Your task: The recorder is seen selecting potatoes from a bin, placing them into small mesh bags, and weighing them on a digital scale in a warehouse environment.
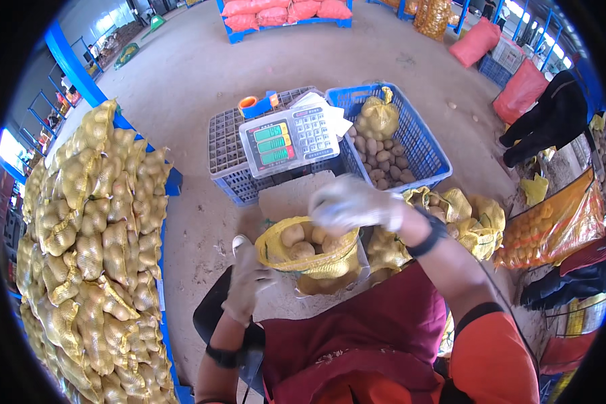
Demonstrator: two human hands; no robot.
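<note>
A yellow mesh bag point(303, 262) with its mouth wide open stands on the scale's platform point(362, 265) in front of me, several potatoes point(302, 250) inside it. My left hand point(245, 288), in a pale glove, is at the bag's left side, thumb and fingers apart; whether it touches the mesh is unclear. Over the far right part of the bag's mouth is my gloved right hand point(351, 204), blurred by motion, so its grip cannot be made out. Beyond the bag, the scale's display and keypad unit point(293, 139) rests on an upturned blue crate point(232, 174).
A blue crate point(437, 169) at the right holds loose potatoes point(384, 159) and a tied mesh bag point(379, 118). An orange tape dispenser point(256, 105) and white papers point(328, 113) lie by the display. Filled bags point(91, 242) are stacked left; others point(459, 217) crowd my right. A person point(548, 116) is at far right.
</note>
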